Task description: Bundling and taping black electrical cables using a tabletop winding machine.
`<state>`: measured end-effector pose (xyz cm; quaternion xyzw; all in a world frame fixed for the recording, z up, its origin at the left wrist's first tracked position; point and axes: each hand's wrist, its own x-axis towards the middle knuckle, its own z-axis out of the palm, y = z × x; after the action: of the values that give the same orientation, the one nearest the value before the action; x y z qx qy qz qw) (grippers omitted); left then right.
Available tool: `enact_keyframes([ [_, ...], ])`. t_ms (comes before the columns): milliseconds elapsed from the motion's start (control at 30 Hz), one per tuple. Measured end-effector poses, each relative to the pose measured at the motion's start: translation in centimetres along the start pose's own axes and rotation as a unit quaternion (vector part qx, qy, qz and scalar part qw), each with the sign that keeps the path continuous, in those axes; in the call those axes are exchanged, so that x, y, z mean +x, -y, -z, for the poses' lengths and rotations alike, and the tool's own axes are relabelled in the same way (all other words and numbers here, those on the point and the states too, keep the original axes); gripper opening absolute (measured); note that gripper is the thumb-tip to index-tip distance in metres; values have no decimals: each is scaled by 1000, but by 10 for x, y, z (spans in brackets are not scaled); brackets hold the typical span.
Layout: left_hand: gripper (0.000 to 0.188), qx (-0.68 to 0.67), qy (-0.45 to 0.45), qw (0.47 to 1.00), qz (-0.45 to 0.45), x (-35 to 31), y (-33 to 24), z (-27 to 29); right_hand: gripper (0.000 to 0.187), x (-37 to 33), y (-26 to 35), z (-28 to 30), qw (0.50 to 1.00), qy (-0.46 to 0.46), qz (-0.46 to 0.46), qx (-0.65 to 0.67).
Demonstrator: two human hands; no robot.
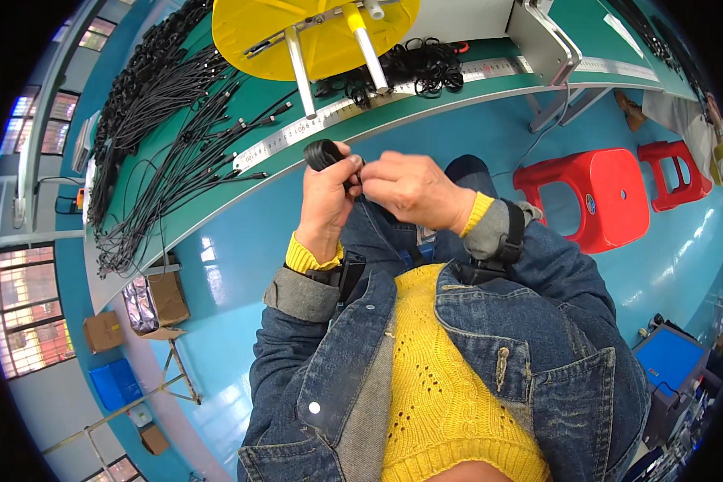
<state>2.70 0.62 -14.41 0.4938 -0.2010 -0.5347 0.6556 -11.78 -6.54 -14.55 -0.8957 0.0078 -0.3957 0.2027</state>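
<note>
A coiled black cable (321,153) is gripped in my left hand (326,199), its loop standing up above the thumb. My right hand (416,190) is closed in a pinch right beside the coil, fingertips close to the left thumb. Whatever those right fingers hold is hidden behind them. Both hands are over my lap, just off the front edge of the green table (217,181). Above them is a yellow round plate (257,24) with metal pegs sticking out toward me.
Many loose black cables (181,120) spread over the table's left side. Small coiled black bundles (438,68) lie under the plate, near a long metal ruler (329,116) at the front edge. A red stool (618,197) stands right. Cardboard boxes (167,299) sit lower left.
</note>
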Motion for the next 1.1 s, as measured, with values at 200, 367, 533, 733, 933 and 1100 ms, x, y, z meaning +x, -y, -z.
enact_keyframes([
  [200,17,-3,104,980,170,-7,-4,8,11,-24,11,6,988,60,-43,133],
  [367,19,14,139,976,165,-17,-4,-1,18,-30,-2,34,808,152,-406,399],
  [533,17,19,200,962,186,-21,1,1,30,-23,-14,54,730,170,-494,441],
  [733,18,102,237,926,274,-25,4,-16,47,2,-12,62,902,253,-271,223],
  [933,31,140,262,910,291,-27,2,-23,54,12,-11,49,876,386,-222,184],
  [1100,42,-71,268,916,290,-26,19,2,40,-16,-8,35,737,305,-447,405],
])
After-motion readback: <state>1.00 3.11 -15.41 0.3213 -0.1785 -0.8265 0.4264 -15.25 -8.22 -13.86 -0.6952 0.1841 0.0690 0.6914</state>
